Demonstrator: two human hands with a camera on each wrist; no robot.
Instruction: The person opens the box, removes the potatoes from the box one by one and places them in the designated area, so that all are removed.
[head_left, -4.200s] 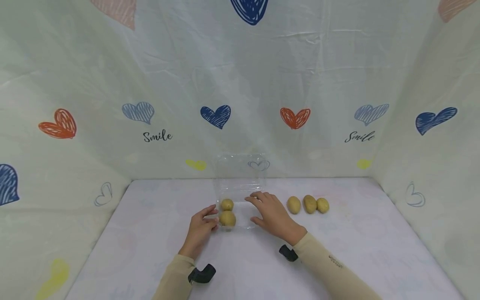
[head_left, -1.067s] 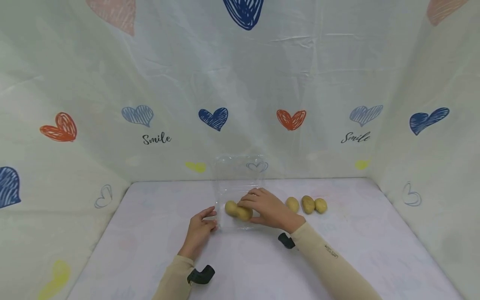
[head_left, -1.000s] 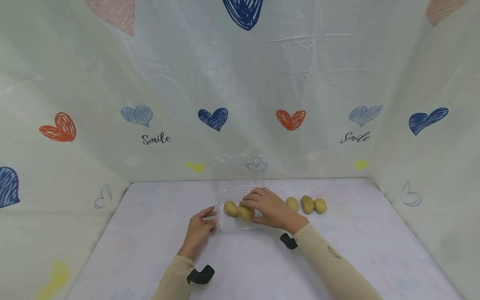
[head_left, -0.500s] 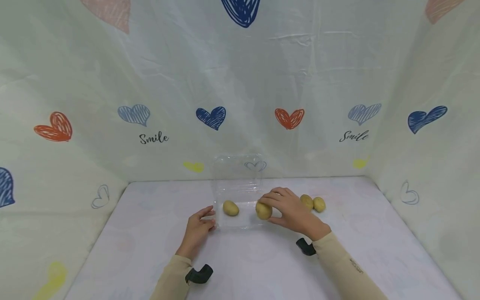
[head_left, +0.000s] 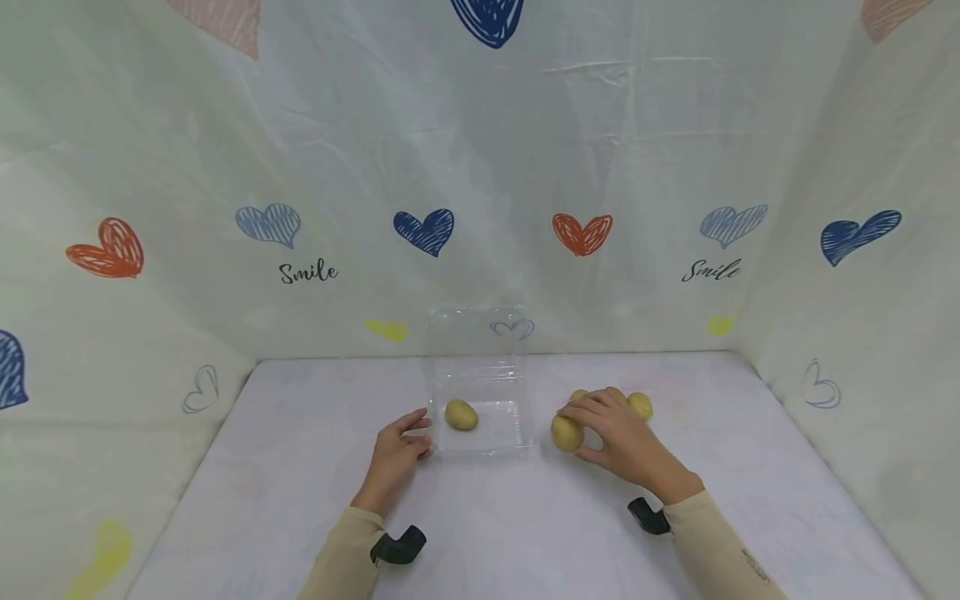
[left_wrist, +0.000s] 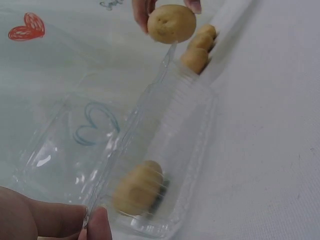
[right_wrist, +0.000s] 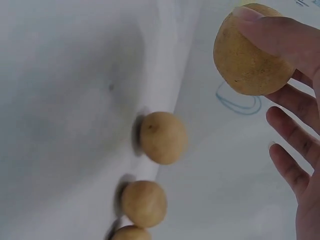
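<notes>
My left hand [head_left: 396, 458] pinches the left rim of a clear plastic clamshell box [head_left: 497, 427], thumb and finger on the plastic edge in the left wrist view. One potato [head_left: 461, 415] lies inside, toward the left; the box's lid [head_left: 468, 333] stands raised at the back. Right of the box, my right hand [head_left: 633, 446] holds another potato [head_left: 567, 434] between thumb and fingers. In the right wrist view that potato [right_wrist: 252, 55] is lifted above the table, with the other fingers spread behind it.
Behind my right hand, three potatoes sit in a row on the white table [head_left: 300, 467]; the rightmost potato [head_left: 640, 406] shows best, the others partly covered by the hand. A pale curtain [head_left: 510, 167] printed with hearts encloses the table at back and sides.
My right hand has taken hold of one of the two potatoes in the box and carried it out over the right side. The left hand has stayed at the rim.
</notes>
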